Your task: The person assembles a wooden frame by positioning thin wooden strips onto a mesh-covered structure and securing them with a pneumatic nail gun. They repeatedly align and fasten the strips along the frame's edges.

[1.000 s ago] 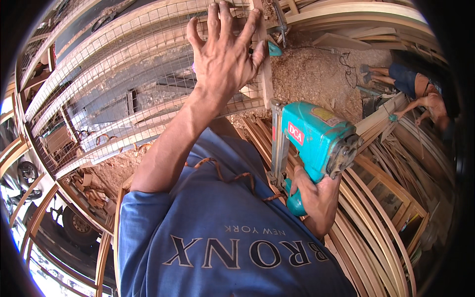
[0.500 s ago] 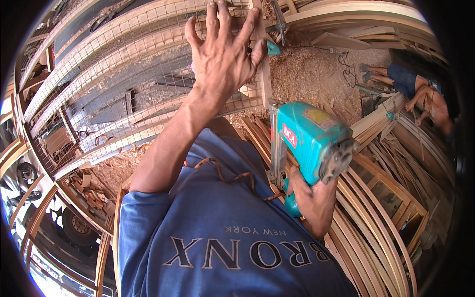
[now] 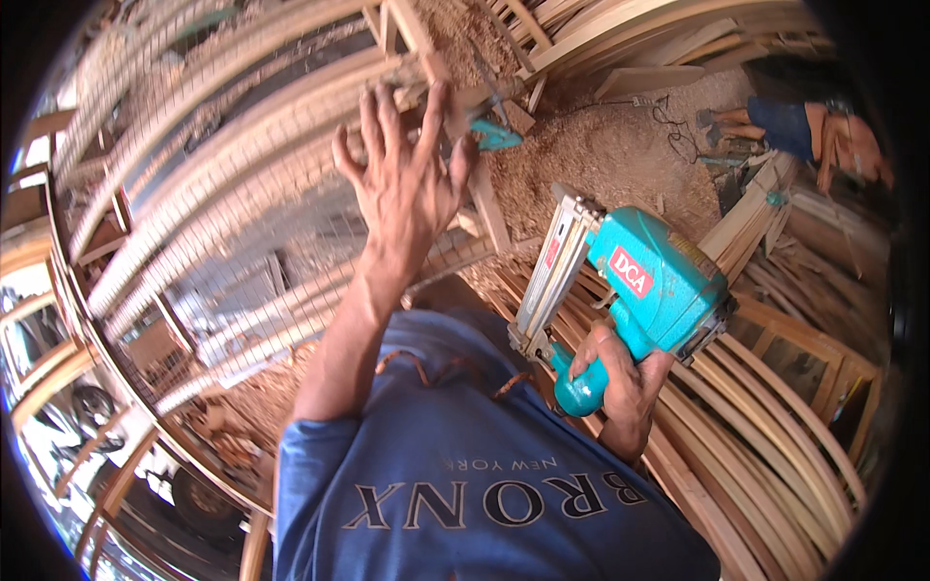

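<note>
My left hand [image 3: 402,184] is raised with fingers spread, palm toward a curved wooden frame [image 3: 291,107] covered with wire mesh [image 3: 213,252]; whether it touches the frame is unclear. My right hand [image 3: 620,382] grips the handle of a teal pneumatic nail gun [image 3: 659,281], held to the right of the frame. The gun's metal magazine [image 3: 547,276] slants up toward the frame's upright wooden post [image 3: 484,198] without touching it. The blue shirt of my own body [image 3: 465,484] fills the lower middle.
Bent wooden strips [image 3: 775,455] are stacked at the right. Sawdust [image 3: 601,145] covers the ground behind the frame, and a small teal object [image 3: 496,137] lies by the post. Another person [image 3: 814,131] sits at the top right among planks [image 3: 659,39].
The nail gun has come away from the post toward the right and tilted. My left hand stays spread at the frame, slightly lower in view.
</note>
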Available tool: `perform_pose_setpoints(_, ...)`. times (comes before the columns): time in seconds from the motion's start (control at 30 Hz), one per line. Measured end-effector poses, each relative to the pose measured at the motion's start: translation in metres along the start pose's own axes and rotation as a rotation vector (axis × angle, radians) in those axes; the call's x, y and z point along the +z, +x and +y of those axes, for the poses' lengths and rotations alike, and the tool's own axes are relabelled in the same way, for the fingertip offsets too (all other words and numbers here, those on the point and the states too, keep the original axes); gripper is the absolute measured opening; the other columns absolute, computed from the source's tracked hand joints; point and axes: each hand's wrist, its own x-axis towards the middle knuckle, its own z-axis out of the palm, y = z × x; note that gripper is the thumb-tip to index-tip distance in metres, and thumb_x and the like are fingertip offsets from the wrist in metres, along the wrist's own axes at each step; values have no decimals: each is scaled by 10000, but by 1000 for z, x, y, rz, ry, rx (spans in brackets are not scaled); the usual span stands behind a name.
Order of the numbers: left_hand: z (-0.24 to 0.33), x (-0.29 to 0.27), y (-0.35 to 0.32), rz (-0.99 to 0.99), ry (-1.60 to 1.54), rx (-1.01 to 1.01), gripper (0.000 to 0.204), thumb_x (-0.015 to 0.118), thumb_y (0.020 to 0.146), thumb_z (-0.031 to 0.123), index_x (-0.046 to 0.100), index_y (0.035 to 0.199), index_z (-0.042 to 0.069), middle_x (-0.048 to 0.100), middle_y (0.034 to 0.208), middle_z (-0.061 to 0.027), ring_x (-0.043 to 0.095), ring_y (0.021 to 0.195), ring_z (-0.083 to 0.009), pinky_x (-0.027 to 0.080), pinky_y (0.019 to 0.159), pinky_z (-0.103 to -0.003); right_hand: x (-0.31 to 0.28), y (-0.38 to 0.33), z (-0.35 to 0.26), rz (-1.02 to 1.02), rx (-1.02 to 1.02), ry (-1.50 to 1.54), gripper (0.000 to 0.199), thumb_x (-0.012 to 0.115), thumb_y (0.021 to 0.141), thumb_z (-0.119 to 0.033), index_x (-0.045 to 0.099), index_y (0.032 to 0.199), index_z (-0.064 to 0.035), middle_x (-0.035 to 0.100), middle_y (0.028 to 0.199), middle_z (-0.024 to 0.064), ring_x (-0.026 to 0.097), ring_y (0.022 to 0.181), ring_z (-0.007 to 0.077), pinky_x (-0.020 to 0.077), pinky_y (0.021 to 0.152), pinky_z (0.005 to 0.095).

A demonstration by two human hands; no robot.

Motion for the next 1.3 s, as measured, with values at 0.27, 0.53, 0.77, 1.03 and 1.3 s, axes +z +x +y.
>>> perform_pose_setpoints(0.27, 7, -14, 6, -111, 108, -5, 673, 430, 1000, 557, 377, 1603, 262, 265, 1636, -273, 218, 1539, -395, 77, 1169, -611, -17, 6, 71, 58, 100, 292, 208, 565, 956, 60, 480, 1141, 19, 556, 724, 97, 591, 558, 206, 524, 517, 354)
perform_pose_setpoints(0.53, 10, -17, 9, -158, 156, 41, 678, 381, 1038, 531, 358, 1610, 166, 263, 1624, -269, 224, 1518, -406, 87, 1179, -564, -40, -1, 116, 228, 195, 425, 122, 588, 965, -97, 536, 953, 13, 523, 691, 82, 571, 557, 194, 525, 504, 343)
perform_pose_setpoints(0.77, 10, -16, 15, -170, 130, 23, 694, 345, 1047, 565, 369, 1606, 155, 268, 1610, -288, 231, 1516, -403, 85, 1171, -575, -50, -6, 142, 290, 271, 461, 113, 574, 952, -108, 547, 954, 2, 526, 688, 82, 564, 547, 187, 514, 500, 342)
perform_pose_setpoints(1.03, 10, -19, 17, -169, 135, 29, 680, 320, 1061, 569, 377, 1603, 162, 289, 1599, -291, 247, 1511, -393, 93, 1165, -567, -45, -9, 137, 277, 388, 438, 160, 580, 956, -109, 553, 834, -9, 531, 673, 77, 570, 559, 187, 500, 535, 339)
perform_pose_setpoints(1.3, 6, -19, 14, -152, 157, 45, 650, 344, 1063, 561, 385, 1601, 198, 268, 1619, -280, 237, 1519, -392, 99, 1174, -549, -46, 15, 68, 231, 110, 274, 117, 586, 966, -68, 537, 1027, 20, 533, 683, 82, 569, 551, 184, 500, 523, 332)
